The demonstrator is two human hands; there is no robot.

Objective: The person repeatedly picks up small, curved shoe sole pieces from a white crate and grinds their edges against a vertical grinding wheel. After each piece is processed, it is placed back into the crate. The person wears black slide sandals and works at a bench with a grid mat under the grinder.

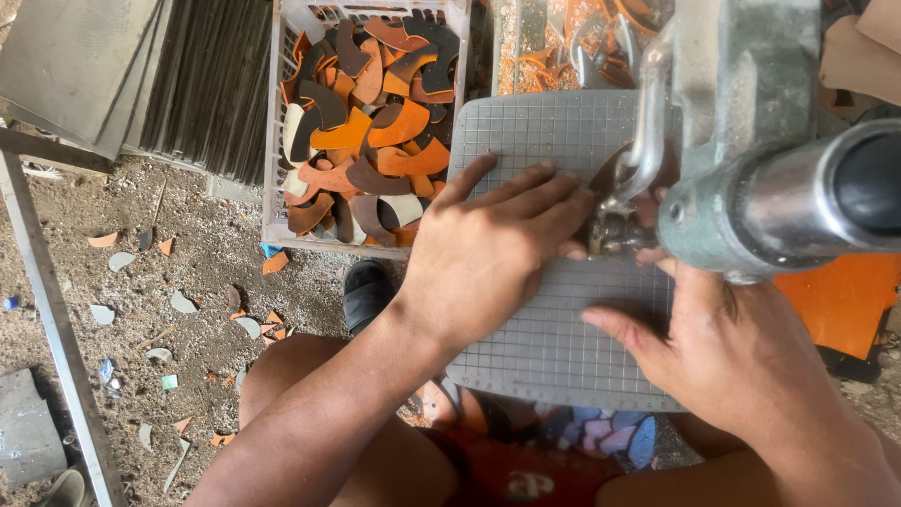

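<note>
Fingers of left hand (488,249) and right hand (723,347) spread flat, pinning dark curved leather piece (608,174) near grey gridded mat (554,347) far edge under metal press (741,141).

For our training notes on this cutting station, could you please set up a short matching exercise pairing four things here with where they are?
Things:
1. left hand
2. right hand
3. white crate
4. black sandal

Places:
A. on the dirt floor, below the crate
B. flat on the grey gridded mat, fingers towards the metal press
C. upper middle, filled with curved orange and brown pieces
D. under the press arm, thumb out on the mat

Pairs: 1-B, 2-D, 3-C, 4-A
</note>
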